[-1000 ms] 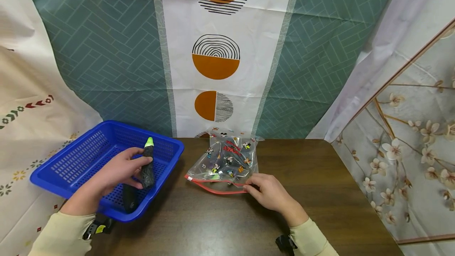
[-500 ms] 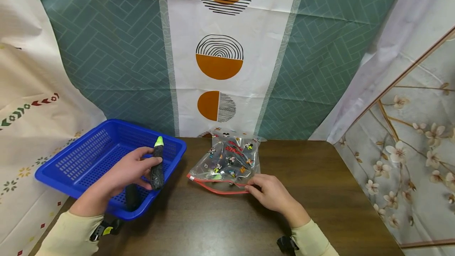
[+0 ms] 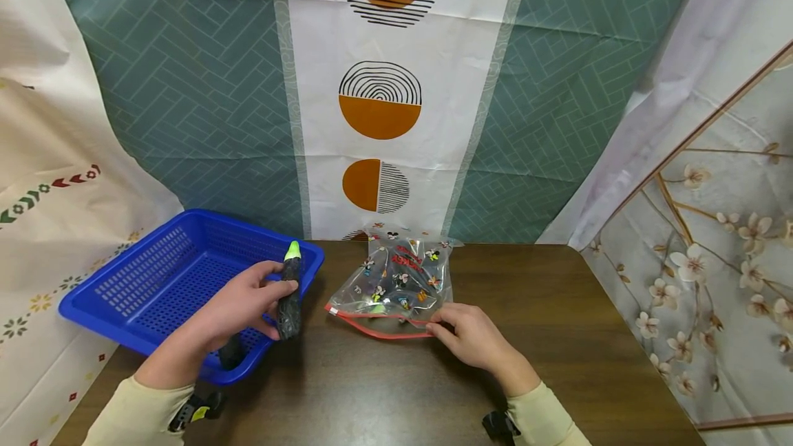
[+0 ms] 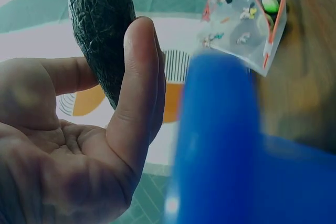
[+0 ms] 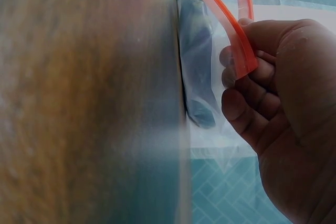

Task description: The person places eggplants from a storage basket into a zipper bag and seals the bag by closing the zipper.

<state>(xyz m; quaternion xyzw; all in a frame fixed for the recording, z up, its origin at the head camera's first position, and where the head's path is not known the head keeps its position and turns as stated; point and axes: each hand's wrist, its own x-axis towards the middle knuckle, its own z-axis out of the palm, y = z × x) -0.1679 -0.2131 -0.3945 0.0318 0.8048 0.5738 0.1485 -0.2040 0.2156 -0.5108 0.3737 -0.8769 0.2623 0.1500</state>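
In the head view my left hand (image 3: 241, 305) pinches a dark, wrinkled, cucumber-like stick with a bright green tip (image 3: 290, 315), held upright at the right rim of the blue plastic basket (image 3: 155, 325). Its tapered dark end (image 4: 102, 24) shows between thumb and fingers in the left wrist view. Another dark piece (image 3: 231, 354) lies in the basket, partly hidden by the hand. My right hand (image 3: 471, 339) pinches the right end of the red zip edge of a clear zip bag (image 3: 396, 281), whose mouth gapes. A similar dark piece (image 5: 197, 51) lies inside the bag.
The brown wooden table (image 3: 526, 294) carries the basket on the left and the bag in the middle. A patterned curtain (image 3: 384, 40) hangs behind the back edge, and a floral cloth (image 3: 712, 281) hangs at the right.
My left hand has carried the green-tipped stick to the right, from over the basket to its right rim. The right hand keeps its hold on the bag.
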